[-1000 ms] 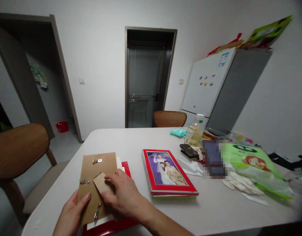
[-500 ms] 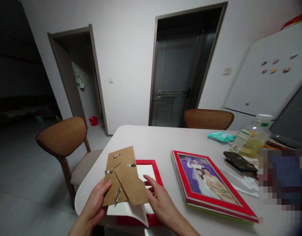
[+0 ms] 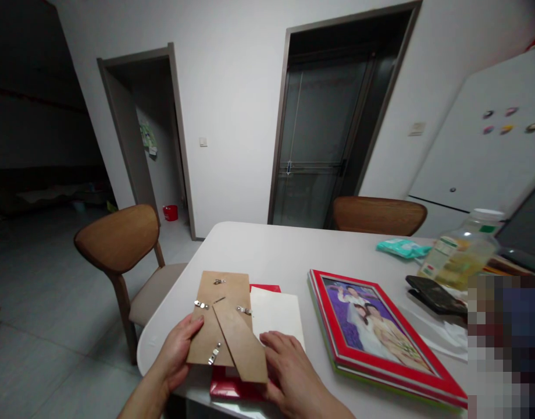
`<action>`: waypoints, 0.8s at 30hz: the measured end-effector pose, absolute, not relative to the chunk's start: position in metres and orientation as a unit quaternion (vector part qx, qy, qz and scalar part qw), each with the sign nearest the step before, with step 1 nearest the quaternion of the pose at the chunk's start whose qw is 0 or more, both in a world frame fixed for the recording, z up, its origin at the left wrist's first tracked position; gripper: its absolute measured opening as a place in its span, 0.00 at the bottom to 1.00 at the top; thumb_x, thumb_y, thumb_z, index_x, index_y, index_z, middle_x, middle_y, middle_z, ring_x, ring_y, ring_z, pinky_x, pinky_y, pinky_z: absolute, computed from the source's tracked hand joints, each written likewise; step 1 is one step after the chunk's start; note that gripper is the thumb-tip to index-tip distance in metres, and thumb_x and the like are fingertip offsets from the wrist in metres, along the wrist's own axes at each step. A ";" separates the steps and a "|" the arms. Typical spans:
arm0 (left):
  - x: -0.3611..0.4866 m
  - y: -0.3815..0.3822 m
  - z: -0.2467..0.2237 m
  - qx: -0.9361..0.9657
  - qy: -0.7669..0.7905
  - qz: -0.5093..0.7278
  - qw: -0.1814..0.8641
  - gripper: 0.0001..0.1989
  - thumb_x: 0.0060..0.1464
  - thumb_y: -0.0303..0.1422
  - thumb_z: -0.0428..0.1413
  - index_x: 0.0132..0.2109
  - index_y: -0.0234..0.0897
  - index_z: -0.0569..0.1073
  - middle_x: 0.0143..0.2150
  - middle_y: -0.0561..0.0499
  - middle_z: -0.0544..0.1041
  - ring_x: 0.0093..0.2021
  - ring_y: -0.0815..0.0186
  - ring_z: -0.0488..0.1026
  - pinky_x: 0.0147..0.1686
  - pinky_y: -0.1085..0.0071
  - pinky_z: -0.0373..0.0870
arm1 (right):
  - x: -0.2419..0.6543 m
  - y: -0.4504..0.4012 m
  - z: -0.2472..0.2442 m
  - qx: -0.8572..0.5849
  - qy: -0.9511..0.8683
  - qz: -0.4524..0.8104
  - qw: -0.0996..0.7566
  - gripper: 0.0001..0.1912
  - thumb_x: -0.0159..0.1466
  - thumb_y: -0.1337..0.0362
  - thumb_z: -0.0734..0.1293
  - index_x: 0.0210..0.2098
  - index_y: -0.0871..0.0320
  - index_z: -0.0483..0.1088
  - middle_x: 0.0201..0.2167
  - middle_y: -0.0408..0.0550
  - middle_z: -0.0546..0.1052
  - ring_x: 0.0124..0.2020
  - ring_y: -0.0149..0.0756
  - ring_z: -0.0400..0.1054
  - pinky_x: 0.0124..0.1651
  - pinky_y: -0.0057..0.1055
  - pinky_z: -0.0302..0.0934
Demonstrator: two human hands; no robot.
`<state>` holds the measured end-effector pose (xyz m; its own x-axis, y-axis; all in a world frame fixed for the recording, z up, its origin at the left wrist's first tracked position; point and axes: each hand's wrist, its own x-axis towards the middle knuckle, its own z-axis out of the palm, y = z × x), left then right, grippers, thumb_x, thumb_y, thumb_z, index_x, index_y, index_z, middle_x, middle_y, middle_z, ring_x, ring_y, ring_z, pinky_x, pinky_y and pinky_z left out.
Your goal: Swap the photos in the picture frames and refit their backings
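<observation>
A brown picture-frame backing board (image 3: pixel 205 337) with metal clips and an angled stand flap (image 3: pixel 241 343) is tilted up over the table. My left hand (image 3: pixel 178 352) grips its left edge, thumb on top. My right hand (image 3: pixel 289 372) is closed at the near part of a white sheet (image 3: pixel 278 314), its fingers bent over the paper; the thumb is mostly hidden beside the flap. Beneath the board and sheet lies a red picture frame (image 3: pixel 232 391), largely covered, with only its far and near edges showing.
On the right, a red-framed photo (image 3: pixel 381 326) lies on top of other frames. Beyond it are a dark phone-like object (image 3: pixel 435 295), a clear plastic bottle (image 3: pixel 463 250) and a teal packet (image 3: pixel 402 248). Wooden chairs stand at the table's left (image 3: pixel 119 238) and far side (image 3: pixel 380 215).
The white sheet has moved from under the board to its right side, with my right hand on it. The board has turned slightly more upright. The camera view has shifted a little left.
</observation>
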<state>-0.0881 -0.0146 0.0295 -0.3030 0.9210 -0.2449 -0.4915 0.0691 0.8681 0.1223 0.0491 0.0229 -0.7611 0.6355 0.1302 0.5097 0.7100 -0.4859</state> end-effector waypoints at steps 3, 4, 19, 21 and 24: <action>-0.121 -0.030 0.034 0.226 0.525 0.631 0.524 0.13 0.46 0.30 0.55 0.41 0.33 0.67 0.31 0.49 0.77 0.27 0.62 0.74 0.26 0.69 0.70 | 0.122 0.051 0.028 -0.265 -0.929 0.210 0.149 0.11 0.52 0.61 0.63 0.35 0.53 0.69 0.43 0.46 0.68 0.47 0.39 0.56 0.51 0.36 0.46; -0.132 -0.036 0.034 0.227 0.542 0.622 0.517 0.13 0.45 0.30 0.56 0.41 0.33 0.67 0.30 0.49 0.77 0.26 0.63 0.74 0.26 0.69 0.70 | 0.122 0.051 0.029 -0.254 -0.931 0.215 0.152 0.11 0.52 0.61 0.63 0.35 0.54 0.69 0.43 0.46 0.68 0.47 0.38 0.56 0.51 0.35 0.46; -0.149 -0.037 0.011 0.437 0.794 0.423 0.015 0.24 0.41 0.32 0.53 0.48 0.32 0.64 0.52 0.40 0.63 0.54 0.49 0.56 0.53 0.55 0.49 | 0.133 0.090 0.009 -0.454 -0.859 0.157 0.178 0.22 0.55 0.65 0.57 0.48 0.66 0.62 0.53 0.60 0.60 0.53 0.42 0.55 0.54 0.37 0.50; -0.118 -0.031 0.011 0.488 0.761 0.428 0.020 0.22 0.44 0.31 0.50 0.49 0.31 0.64 0.52 0.40 0.64 0.54 0.54 0.58 0.53 0.58 0.51 | 0.125 0.085 0.010 -0.432 -0.868 0.157 0.187 0.20 0.55 0.66 0.58 0.47 0.65 0.64 0.53 0.59 0.60 0.54 0.41 0.54 0.55 0.36 0.49; -0.066 -0.024 0.013 0.582 0.704 0.394 0.104 0.24 0.44 0.29 0.51 0.51 0.33 0.63 0.54 0.42 0.63 0.55 0.57 0.57 0.53 0.58 0.52 | 0.115 0.079 0.012 -0.388 -0.891 0.151 0.182 0.16 0.53 0.69 0.58 0.40 0.63 0.68 0.48 0.57 0.66 0.51 0.41 0.57 0.54 0.37 0.49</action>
<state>-0.0662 -0.0238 0.0126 -0.3000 0.9013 0.3127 0.7382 0.0117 0.6745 0.1151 0.0785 0.0120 -0.6332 0.7456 0.2075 0.6354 0.6539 -0.4106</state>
